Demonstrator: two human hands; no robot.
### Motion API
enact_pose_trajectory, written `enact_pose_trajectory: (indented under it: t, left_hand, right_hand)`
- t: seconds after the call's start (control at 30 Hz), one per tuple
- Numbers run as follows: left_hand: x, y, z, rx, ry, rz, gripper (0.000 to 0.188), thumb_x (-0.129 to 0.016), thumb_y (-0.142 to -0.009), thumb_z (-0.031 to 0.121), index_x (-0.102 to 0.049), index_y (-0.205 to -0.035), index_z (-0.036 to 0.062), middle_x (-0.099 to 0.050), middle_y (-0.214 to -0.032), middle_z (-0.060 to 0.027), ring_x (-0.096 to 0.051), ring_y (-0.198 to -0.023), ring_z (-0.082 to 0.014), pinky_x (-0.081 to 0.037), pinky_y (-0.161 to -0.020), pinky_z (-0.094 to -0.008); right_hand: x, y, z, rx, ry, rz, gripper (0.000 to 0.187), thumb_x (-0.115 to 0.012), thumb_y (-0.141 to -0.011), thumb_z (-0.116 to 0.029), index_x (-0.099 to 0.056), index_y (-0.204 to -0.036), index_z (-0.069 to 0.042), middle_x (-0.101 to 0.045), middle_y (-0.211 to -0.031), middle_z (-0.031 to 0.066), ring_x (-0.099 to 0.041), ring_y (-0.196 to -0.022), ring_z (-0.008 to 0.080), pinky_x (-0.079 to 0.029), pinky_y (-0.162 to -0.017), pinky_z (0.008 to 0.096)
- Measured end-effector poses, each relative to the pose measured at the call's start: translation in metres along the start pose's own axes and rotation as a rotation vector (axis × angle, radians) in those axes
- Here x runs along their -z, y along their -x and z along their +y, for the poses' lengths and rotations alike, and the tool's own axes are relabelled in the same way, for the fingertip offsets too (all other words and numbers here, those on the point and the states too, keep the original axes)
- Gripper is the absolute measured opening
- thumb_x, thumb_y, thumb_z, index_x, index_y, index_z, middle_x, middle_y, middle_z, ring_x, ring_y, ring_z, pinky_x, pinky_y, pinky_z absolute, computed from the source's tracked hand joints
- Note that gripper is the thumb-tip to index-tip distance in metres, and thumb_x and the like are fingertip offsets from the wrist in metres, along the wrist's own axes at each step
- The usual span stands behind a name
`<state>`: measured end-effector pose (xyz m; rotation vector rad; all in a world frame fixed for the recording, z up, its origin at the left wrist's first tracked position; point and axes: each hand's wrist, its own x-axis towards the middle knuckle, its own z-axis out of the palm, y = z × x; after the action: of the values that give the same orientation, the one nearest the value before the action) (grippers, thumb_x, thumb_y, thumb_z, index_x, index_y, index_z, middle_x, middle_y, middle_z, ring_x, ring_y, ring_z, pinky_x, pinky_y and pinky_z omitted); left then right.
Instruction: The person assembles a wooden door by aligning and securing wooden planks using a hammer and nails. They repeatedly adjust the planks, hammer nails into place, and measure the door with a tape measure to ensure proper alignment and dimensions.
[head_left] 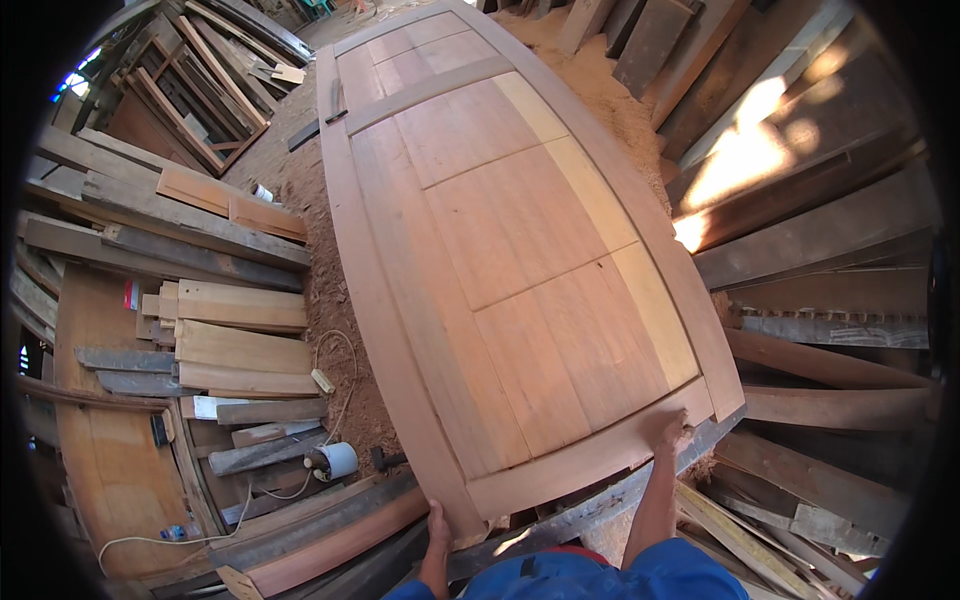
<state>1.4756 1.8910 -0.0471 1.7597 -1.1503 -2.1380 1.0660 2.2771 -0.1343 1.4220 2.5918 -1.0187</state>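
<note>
your left hand (437, 527) gripped the near corner of the wooden door (510, 240) lying over the sawdust floor (300, 190); your right hand (668, 432) pressed flat on its bottom rail. keeping both hands spread wide would have steadied it.

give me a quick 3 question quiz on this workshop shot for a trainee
1. True or false: both hands are on the near end of the wooden door.
2. Multiple choice: where is the right hand? A) on the door's bottom rail, near its right corner B) on the white cylinder C) on the plank stack
3. Short answer: what covers the ground left of the door?

Key
1. True: the left hand grips the near left corner, and the right hand rests on the bottom rail.
2. A. The white cylinder and the plank stack lie away to the left, untouched.
3. Sawdust.
</note>
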Motion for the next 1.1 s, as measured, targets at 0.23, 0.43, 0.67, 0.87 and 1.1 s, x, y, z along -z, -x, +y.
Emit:
enact_pose_trajectory:
  t: [0.23, 0.43, 0.67, 0.87, 1.1]
  left_hand:
    - [0.005, 0.002, -0.005, 0.046, 0.049, 0.029, 0.075, -0.043, -0.099, 0.057, -0.036, -0.145, -0.0025, -0.044, -0.145, -0.0176, -0.043, -0.133, -0.0312, -0.031, -0.113, -0.0414]
    - [0.017, 0.002, -0.015, 0.069, 0.047, 0.074, 0.068, -0.042, -0.102, 0.049, -0.038, -0.144, -0.0033, -0.046, -0.144, -0.0170, -0.044, -0.131, -0.0290, -0.030, -0.113, -0.0395]
    - [0.001, 0.019, 0.001, 0.054, 0.007, 0.086, 0.065, -0.043, -0.102, 0.047, -0.039, -0.143, -0.0035, -0.046, -0.143, -0.0168, -0.045, -0.131, -0.0291, -0.031, -0.113, -0.0395]
    - [-0.008, 0.010, 0.022, 0.074, 0.037, 0.111, 0.066, -0.043, -0.102, 0.048, -0.038, -0.144, -0.0031, -0.046, -0.144, -0.0172, -0.045, -0.131, -0.0309, -0.031, -0.113, -0.0412]
    - [-0.036, -0.054, 0.049, 0.048, 0.014, -0.053, 0.071, -0.038, -0.102, 0.052, -0.029, -0.150, 0.0003, -0.038, -0.150, -0.0151, -0.036, -0.139, -0.0297, -0.026, -0.117, -0.0438]
  right_hand:
    - [0.025, 0.022, -0.040, -0.270, -0.512, -0.299, 0.054, -0.058, -0.096, -0.042, -0.058, -0.109, 0.011, -0.065, -0.101, 0.0196, -0.064, -0.084, 0.0275, -0.055, -0.074, 0.0423]
    - [0.035, 0.034, -0.059, -0.276, -0.344, -0.278, 0.069, -0.054, -0.096, -0.049, -0.056, -0.119, 0.016, -0.066, -0.110, 0.0211, -0.067, -0.088, 0.0327, -0.059, -0.075, 0.0435]
    - [0.042, 0.032, -0.060, -0.331, -0.504, -0.292, 0.061, -0.056, -0.097, -0.046, -0.060, -0.114, 0.013, -0.067, -0.104, 0.0185, -0.067, -0.085, 0.0292, -0.060, -0.074, 0.0422]
    - [0.034, 0.037, -0.082, -0.318, -0.475, -0.308, 0.060, -0.058, -0.097, -0.044, -0.056, -0.123, 0.011, -0.065, -0.112, 0.0182, -0.067, -0.092, 0.0293, -0.059, -0.079, 0.0433]
    - [-0.055, -0.092, -0.014, -0.250, -1.146, -1.028, 0.050, -0.045, -0.103, -0.038, -0.046, -0.139, -0.002, -0.053, -0.137, 0.0095, -0.053, -0.121, 0.0229, -0.041, -0.107, 0.0427]
